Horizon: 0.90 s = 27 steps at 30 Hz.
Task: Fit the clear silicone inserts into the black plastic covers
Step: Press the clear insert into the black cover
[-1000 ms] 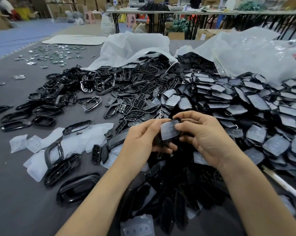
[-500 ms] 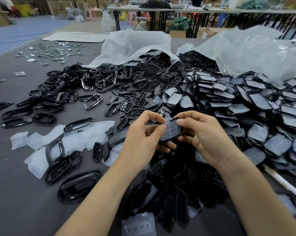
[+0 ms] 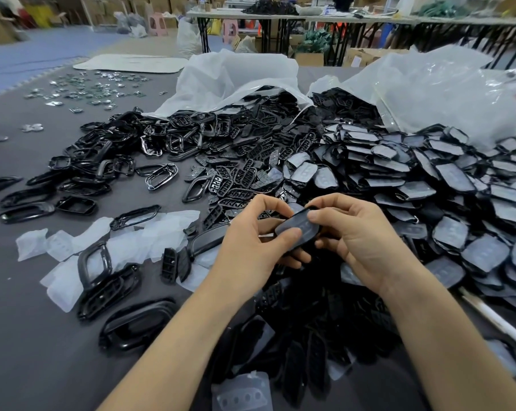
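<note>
Both hands hold one black plastic cover [image 3: 298, 227] with a clear silicone insert on its face, just above the middle of the table. My left hand [image 3: 250, 247] grips its left end, thumb pressing on the insert. My right hand [image 3: 360, 241] pinches its right end with thumb and fingers. Loose clear silicone inserts [image 3: 73, 250] lie on the left, and one more insert [image 3: 244, 393] lies near the front edge. Empty black covers [image 3: 236, 185] are heaped in the centre. A large pile of fitted covers [image 3: 446, 197] fills the right side.
Two open plastic bags [image 3: 239, 81] spill parts at the back. Black frames and rings [image 3: 102, 179] are scattered left, small shiny metal pieces [image 3: 81, 90] far left. A white rod [image 3: 496, 318] lies at the right front. Grey table surface [image 3: 28, 336] shows at left front.
The cover turned in my hands from nearly upright to lying flatter and tilted. My left thumb slid onto its lower left face and my right fingers shifted to its top right.
</note>
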### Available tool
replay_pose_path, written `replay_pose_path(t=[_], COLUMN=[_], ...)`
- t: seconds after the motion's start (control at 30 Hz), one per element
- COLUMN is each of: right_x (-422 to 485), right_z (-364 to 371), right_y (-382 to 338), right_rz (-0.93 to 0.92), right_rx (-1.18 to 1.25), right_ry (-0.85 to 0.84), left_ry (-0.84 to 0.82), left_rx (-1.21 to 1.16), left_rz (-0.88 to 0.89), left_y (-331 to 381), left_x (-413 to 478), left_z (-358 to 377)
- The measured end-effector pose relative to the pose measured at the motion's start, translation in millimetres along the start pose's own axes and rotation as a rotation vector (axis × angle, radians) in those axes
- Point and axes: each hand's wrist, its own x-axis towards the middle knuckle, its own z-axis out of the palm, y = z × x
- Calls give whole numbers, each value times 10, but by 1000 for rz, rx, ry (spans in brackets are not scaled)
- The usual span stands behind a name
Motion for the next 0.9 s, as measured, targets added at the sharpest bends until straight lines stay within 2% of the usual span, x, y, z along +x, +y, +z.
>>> replay_pose_path(t=[0.43, 0.9], right_x=[10, 7], right_z=[11, 24], right_y=[7, 24], right_rz=[-50, -119], right_rx=[6, 4], right_ry=[16, 19], left_ry=[50, 98], left_rx=[-51, 30], left_rz=[-42, 35], left_y=[8, 2], left_x=[2, -1], left_z=[38, 59])
